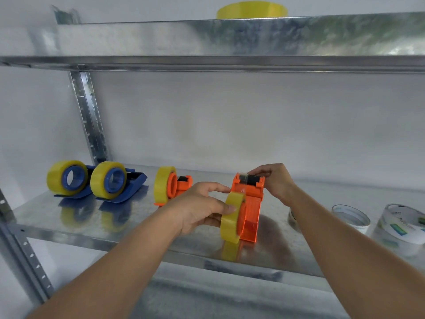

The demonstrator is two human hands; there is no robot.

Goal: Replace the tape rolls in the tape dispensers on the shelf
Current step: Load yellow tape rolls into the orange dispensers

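Threading the new yellow roll on the last orange dispenser

I see the left hand (202, 208) curled round the yellow tape roll (232, 217), thumb on its face, steadying it on the hub of the orange dispenser (249, 203) at the front of the shelf (138, 217). The right hand (273, 180) pinches at the cutter end, I judge to draw the tape's loose end across the blade. Two blue dispensers (128, 183) and another orange dispenser (174, 185) stand loaded to the left; spent cores (351, 217) lie on the right.
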